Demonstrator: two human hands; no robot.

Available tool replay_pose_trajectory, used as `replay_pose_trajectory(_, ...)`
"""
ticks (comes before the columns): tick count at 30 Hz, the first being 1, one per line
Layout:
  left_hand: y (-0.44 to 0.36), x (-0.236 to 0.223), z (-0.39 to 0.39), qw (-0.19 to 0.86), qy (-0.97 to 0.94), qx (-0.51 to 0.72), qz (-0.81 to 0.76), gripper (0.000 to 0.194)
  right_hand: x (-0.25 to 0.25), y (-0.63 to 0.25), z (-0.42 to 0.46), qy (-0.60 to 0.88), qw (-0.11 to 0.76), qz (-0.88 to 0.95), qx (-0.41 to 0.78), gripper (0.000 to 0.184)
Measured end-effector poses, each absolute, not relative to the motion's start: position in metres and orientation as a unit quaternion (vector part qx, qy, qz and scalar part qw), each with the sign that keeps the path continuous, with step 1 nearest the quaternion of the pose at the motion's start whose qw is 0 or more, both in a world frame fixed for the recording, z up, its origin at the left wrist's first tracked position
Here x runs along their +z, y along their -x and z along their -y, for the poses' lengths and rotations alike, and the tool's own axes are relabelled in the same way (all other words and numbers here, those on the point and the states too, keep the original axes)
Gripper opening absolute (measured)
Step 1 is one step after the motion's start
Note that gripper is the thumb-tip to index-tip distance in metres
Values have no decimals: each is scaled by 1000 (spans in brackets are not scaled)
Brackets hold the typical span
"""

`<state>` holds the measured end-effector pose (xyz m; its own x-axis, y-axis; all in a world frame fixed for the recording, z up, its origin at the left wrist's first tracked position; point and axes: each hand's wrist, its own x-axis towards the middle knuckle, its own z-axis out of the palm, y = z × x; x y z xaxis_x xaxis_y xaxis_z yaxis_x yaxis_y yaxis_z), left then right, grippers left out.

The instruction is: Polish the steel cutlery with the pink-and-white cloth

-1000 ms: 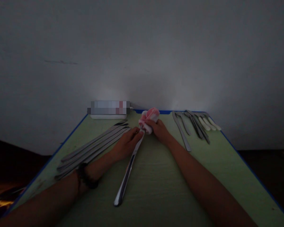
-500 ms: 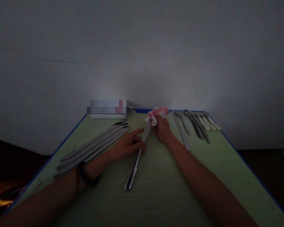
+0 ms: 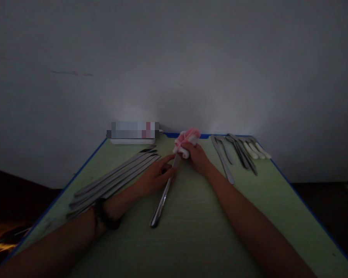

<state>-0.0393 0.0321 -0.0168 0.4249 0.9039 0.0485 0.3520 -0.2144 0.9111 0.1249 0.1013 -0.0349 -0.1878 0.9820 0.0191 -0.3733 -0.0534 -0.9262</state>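
A long steel utensil (image 3: 161, 201) lies on the green table (image 3: 191, 231), its handle end pointing toward me. My left hand (image 3: 156, 177) pinches its shaft near the middle. My right hand (image 3: 197, 158) grips a bunched pink and white cloth (image 3: 185, 141) wrapped round the utensil's far end, close to the table's back edge. A dark band sits on my left wrist (image 3: 107, 216).
Several long steel utensils (image 3: 113, 179) lie side by side at the left. At the back right rest more steel pieces (image 3: 223, 160) and several white-handled ones (image 3: 256, 150). A white box (image 3: 132, 136) stands at the back against the wall. Blue edging borders the table.
The utensil slid away from me, its handle end farther up the table. The cloth moved out along the far end and then a little back; my left hand kept its grip on the shaft.
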Motion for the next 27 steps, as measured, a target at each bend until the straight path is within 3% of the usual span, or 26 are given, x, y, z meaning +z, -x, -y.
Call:
replay_pose_trajectory(8, 36, -5, -32, 535, -691, 257, -412, 40, -22, -125, -101, 276, 593, 277, 704, 5)
replay_pose_trajectory(15, 36, -4, -36, 497, -702, 276, -429, 35, -9, -138, -100, 161, 614, 153, 757, 16)
replay_pose_trajectory(27, 31, -1, -32, 449, -658, 367, -481, 21, -13, -133, -99, 148, 584, 263, 753, 24)
